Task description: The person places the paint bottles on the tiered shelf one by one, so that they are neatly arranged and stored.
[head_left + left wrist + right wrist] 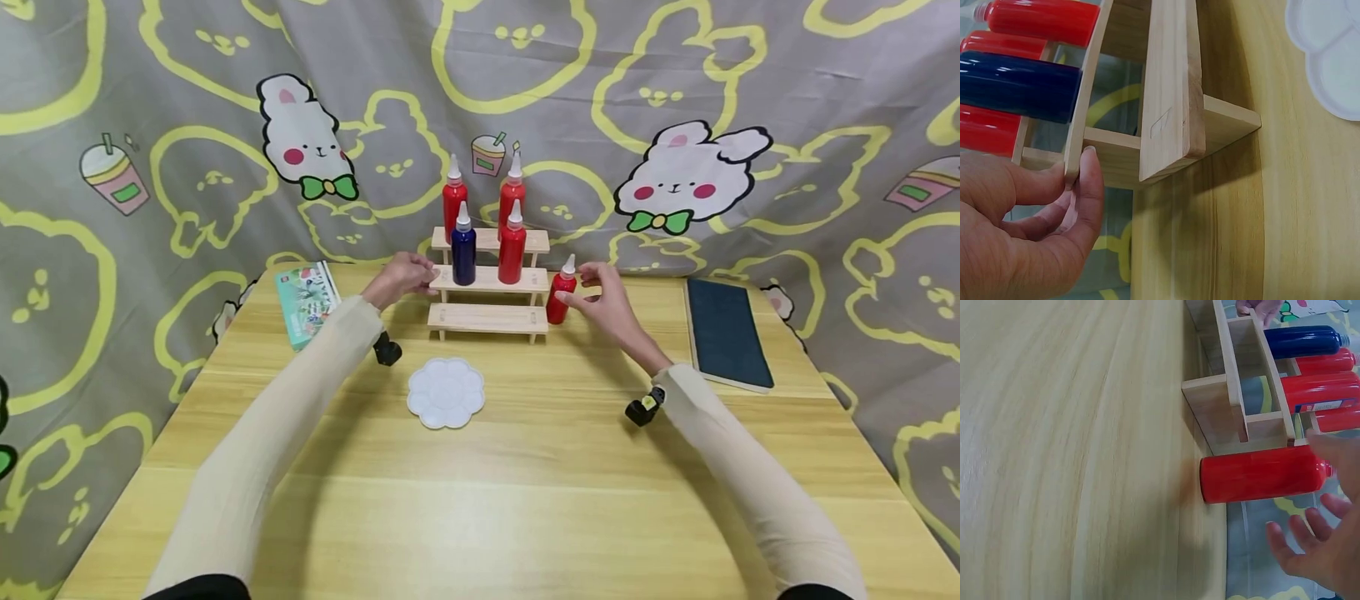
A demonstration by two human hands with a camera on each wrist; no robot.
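A three-step wooden rack stands at the back of the table. My left hand pinches the left end of its middle step between thumb and fingers, plain in the left wrist view. On that step are a blue bottle and a red bottle; two more red bottles stand on the top step. Another red bottle stands upright on the table against the rack's right side. Around it my right hand is spread, fingers apart from the bottle; whether the thumb touches it I cannot tell.
A white flower-shaped palette lies in front of the rack. To the left is a green printed box, partly behind the left sleeve. A dark notebook lies at the right. A patterned curtain hangs behind the table.
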